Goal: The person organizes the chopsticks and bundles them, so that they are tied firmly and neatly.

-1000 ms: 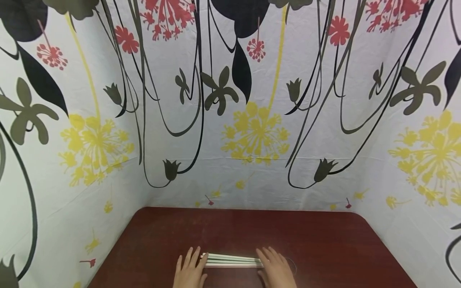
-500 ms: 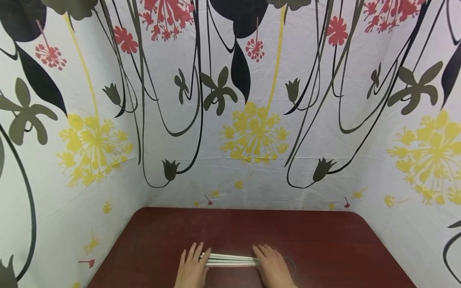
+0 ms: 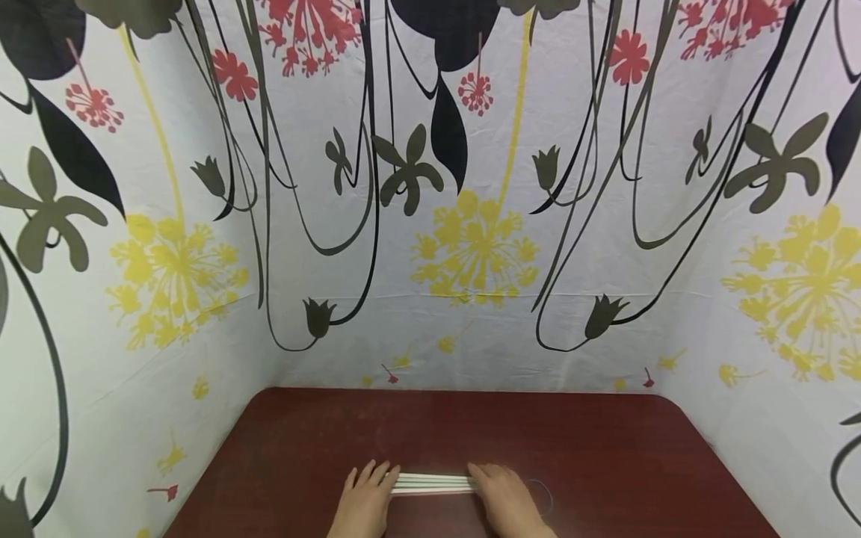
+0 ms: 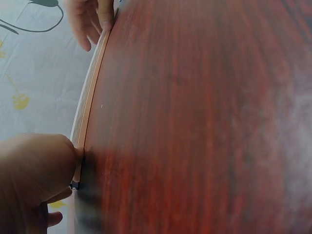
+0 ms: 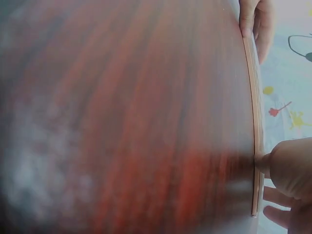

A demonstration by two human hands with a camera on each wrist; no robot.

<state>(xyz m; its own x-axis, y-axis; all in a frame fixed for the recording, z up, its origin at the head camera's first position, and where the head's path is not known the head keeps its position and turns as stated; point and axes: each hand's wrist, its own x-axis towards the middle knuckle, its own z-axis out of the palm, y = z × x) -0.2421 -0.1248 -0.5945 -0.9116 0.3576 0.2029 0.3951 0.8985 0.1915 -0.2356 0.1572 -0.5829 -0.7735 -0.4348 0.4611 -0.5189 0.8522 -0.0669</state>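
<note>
A bundle of long thin pale strips (image 3: 433, 484), white and greenish, lies crosswise near the front of the table. My left hand (image 3: 366, 493) holds its left end, thumb on the near side and fingers over the far side. At the other end, my right hand (image 3: 507, 497) grips it the same way. Seen from the left wrist, the near strip has a tan edge (image 4: 92, 92), and a small dark tip (image 4: 74, 185) pokes out past the left thumb. In the right wrist view the right thumb presses the near strip (image 5: 253, 97). Both palms hide the bundle's ends.
A thin loop of cord (image 3: 551, 495) lies just right of my right hand. The dark red-brown table (image 3: 572, 433) has rounded far corners. White cloth (image 3: 403, 314) printed with flowers hangs around its back and sides.
Both hands have moved slightly inward along the strips, and their fingers have curled more. The strips, spread a little wider before, now lie closer together, with less length showing between the hands.
</note>
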